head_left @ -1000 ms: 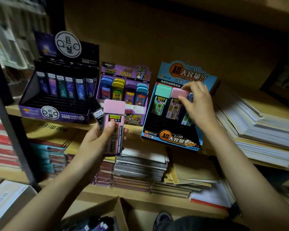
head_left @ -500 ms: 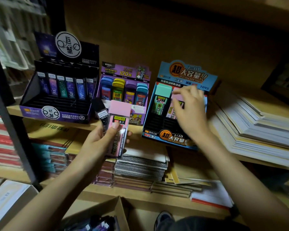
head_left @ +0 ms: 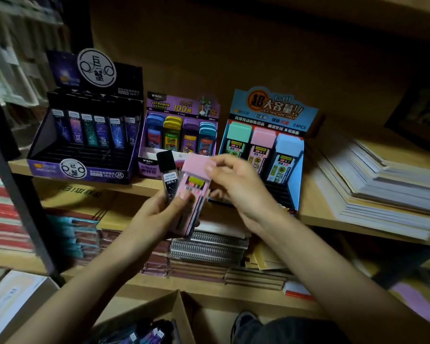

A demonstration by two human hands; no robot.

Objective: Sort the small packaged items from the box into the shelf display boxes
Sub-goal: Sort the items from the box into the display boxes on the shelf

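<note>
Pink-capped flat plastic lead case [head_left: 195, 184], light and rigid: left hand [head_left: 159, 214] clasps its body, right hand [head_left: 236, 184] seemingly pinches the cap.

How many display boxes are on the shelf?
3, side by side: the black box on the left, the purple box in the middle, the blue box on the right.

Left hand [head_left: 159, 214] grips 2 packs; right hand [head_left: 236, 184] pinches the pink pack [head_left: 195, 184].
</note>
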